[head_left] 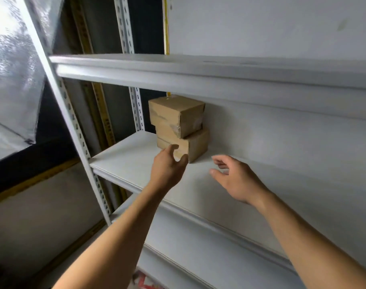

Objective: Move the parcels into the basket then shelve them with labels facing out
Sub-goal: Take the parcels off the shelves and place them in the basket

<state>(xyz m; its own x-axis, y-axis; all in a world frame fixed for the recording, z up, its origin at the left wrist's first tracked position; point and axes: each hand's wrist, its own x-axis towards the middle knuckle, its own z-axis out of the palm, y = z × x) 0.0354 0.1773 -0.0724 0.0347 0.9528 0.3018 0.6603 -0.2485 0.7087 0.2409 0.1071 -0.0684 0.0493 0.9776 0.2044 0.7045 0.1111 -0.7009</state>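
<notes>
Parcels, two brown cardboard boxes, sit stacked on the white metal shelf (pixel 136 163). The left hand (pixel 167 167) is open, fingers curled loosely at the front corner of the lower parcel (pixel 194 144), touching it or just beside it; I cannot tell which. The right hand (pixel 236 178), at three o'clock from the left, hovers open and empty over bare shelf. The upper parcel (pixel 176 115), at twelve o'clock from the left hand, is skewed and overhangs the lower one. No label shows on the visible faces, so I judge the stack wants squaring and turning, with the upper box steadied to keep it from sliding. Overhead, the next shelf board (pixel 198 74) limits lifting room; a slotted upright (pixel 136 105) stands at ten o'clock of the stack. No basket is in view.
</notes>
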